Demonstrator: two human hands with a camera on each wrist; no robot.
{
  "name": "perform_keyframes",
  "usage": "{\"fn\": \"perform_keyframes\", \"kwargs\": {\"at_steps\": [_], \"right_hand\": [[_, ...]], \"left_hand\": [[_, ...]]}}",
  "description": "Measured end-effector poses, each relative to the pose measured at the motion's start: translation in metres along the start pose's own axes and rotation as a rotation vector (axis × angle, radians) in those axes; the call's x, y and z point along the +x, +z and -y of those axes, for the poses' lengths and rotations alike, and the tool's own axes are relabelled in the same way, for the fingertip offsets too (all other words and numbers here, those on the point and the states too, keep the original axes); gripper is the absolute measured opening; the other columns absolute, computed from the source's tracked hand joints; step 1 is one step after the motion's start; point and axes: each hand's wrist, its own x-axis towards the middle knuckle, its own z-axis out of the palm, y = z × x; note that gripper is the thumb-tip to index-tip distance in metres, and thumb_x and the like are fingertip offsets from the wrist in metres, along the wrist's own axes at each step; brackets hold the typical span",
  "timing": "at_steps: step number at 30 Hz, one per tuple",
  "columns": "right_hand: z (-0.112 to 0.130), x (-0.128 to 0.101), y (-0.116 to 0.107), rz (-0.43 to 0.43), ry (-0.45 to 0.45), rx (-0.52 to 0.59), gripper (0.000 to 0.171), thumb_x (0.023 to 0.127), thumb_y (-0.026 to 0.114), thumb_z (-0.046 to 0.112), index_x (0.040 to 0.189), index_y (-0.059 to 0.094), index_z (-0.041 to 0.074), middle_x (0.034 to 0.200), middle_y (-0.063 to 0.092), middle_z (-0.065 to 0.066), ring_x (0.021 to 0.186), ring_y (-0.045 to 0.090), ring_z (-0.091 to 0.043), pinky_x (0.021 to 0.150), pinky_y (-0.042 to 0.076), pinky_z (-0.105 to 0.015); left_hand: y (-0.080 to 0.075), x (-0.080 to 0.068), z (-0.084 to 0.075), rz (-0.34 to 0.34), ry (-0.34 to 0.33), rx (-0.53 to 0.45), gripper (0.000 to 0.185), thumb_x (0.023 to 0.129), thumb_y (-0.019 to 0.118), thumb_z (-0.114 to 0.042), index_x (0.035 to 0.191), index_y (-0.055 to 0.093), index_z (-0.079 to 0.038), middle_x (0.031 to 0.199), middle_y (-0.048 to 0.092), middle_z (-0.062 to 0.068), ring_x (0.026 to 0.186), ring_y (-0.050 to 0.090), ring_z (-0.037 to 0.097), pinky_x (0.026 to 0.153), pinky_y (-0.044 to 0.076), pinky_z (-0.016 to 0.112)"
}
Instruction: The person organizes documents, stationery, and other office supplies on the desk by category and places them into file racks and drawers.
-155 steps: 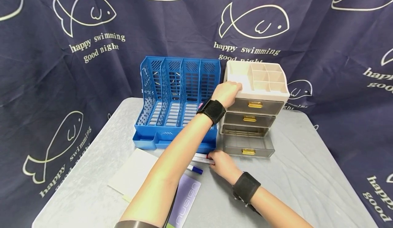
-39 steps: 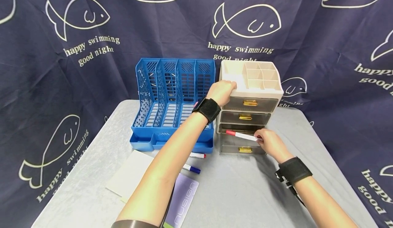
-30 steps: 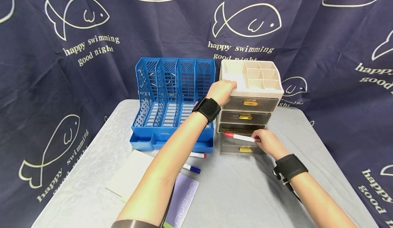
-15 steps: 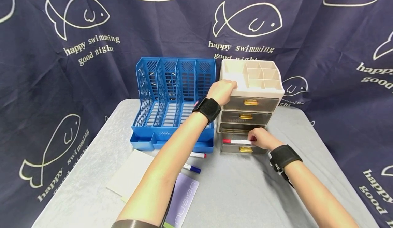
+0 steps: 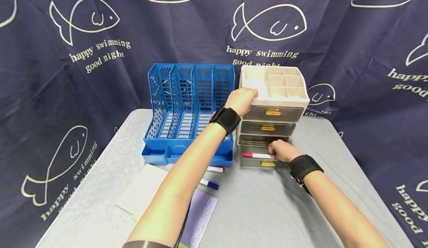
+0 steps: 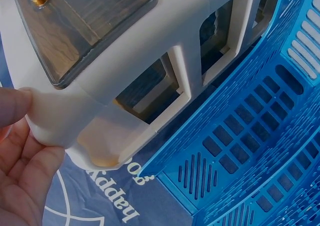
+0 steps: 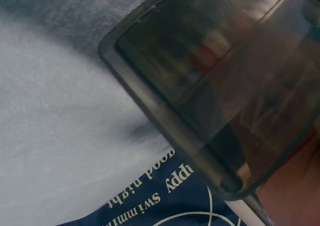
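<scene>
fingers of right hand (image 5: 280,150) pinch red marker (image 5: 258,155) over open drawer (image 5: 264,162); left hand (image 5: 242,100) grips organizer (image 5: 284,95)

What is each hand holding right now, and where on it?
The right hand pinches the red-capped marker by its uncapped end, over the open bottom drawer. The left hand grips the organizer at its top front-left corner.

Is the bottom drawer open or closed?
Open. The bottom drawer sticks out in front of the two closed drawers above, and the right hand lays a red-capped marker inside it.
</scene>
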Motion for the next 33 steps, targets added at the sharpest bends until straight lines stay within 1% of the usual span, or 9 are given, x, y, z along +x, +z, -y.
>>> {"fn": "perform_keyframes", "kwargs": {"at_steps": [6,13,17,22,25,28,31,33], "right_hand": [[0.0031,0.0032,-0.0012,0.026,0.012,-0.025,0.022,0.063,0.062,-0.018,0.065,0.058,0.004,0.06,0.051,0.001,0.056,0.041,-0.01,0.052,0.037,-0.025],[-0.0001,0.0054,0.0028,0.048,0.015,-0.04,0.024,0.064,0.062,-0.018,0.063,0.058,0.006,0.06,0.05,0.002,0.056,0.041,-0.01,0.052,0.037,-0.024],[-0.0027,0.0054,0.0036,0.029,-0.002,-0.034,0.024,0.062,0.061,-0.017,0.061,0.056,0.007,0.059,0.05,0.003,0.055,0.04,-0.01,0.051,0.036,-0.024],[-0.0031,0.0054,0.0028,0.032,0.002,-0.022,0.024,0.062,0.061,-0.017,0.062,0.056,0.006,0.059,0.048,0.003,0.055,0.04,-0.01,0.051,0.035,-0.024],[-0.0048,0.0044,0.0028,0.036,-0.01,-0.003,0.023,0.063,0.063,-0.016,0.064,0.058,0.006,0.061,0.051,0.002,0.057,0.042,-0.01,0.052,0.038,-0.024],[-0.0063,0.0038,0.0021,0.037,-0.013,0.042,0.019,0.066,0.066,-0.013,0.068,0.061,0.005,0.064,0.058,-0.001,0.059,0.049,-0.01,0.055,0.044,-0.026],[-0.006,0.0026,-0.001,0.024,0.003,0.083,0.014,0.068,0.071,-0.009,0.074,0.064,0.002,0.068,0.063,-0.003,0.062,0.056,-0.01,0.058,0.049,-0.027],[-0.0043,0.002,-0.0043,-0.003,0.015,0.104,0.014,0.068,0.074,-0.006,0.077,0.065,0.0,0.069,0.064,-0.003,0.064,0.058,-0.011,0.06,0.05,-0.029]], "left_hand": [[-0.0018,-0.001,-0.0005,0.004,-0.003,-0.005,0.034,0.086,0.061,-0.002,0.117,0.063,-0.015,0.112,0.067,0.002,0.104,0.062,0.018,0.086,0.05,0.031],[-0.0007,-0.0016,-0.0008,0.011,-0.004,-0.005,0.034,0.086,0.061,-0.002,0.118,0.063,-0.015,0.113,0.067,0.003,0.104,0.062,0.018,0.086,0.051,0.031],[-0.001,-0.0014,-0.0004,0.013,-0.004,-0.001,0.034,0.086,0.061,-0.002,0.118,0.063,-0.015,0.113,0.067,0.003,0.104,0.062,0.018,0.086,0.05,0.031],[-0.0011,-0.0003,-0.0001,0.022,-0.007,-0.002,0.035,0.086,0.061,-0.002,0.119,0.063,-0.015,0.113,0.067,0.003,0.104,0.062,0.019,0.086,0.051,0.031],[-0.001,-0.0002,-0.0007,0.026,-0.006,-0.006,0.036,0.086,0.061,-0.002,0.119,0.063,-0.015,0.113,0.066,0.003,0.104,0.062,0.019,0.086,0.051,0.031],[-0.0011,-0.0003,-0.001,0.027,-0.006,-0.003,0.036,0.086,0.061,-0.002,0.119,0.063,-0.015,0.113,0.067,0.003,0.104,0.062,0.019,0.085,0.051,0.032],[-0.0018,-0.0003,-0.0011,0.023,-0.001,-0.001,0.035,0.086,0.061,-0.002,0.118,0.063,-0.015,0.113,0.067,0.003,0.104,0.062,0.019,0.085,0.051,0.032],[-0.0025,-0.0002,-0.0013,0.018,0.002,-0.003,0.035,0.086,0.061,-0.002,0.118,0.063,-0.014,0.113,0.067,0.003,0.104,0.062,0.019,0.085,0.051,0.032]]}}
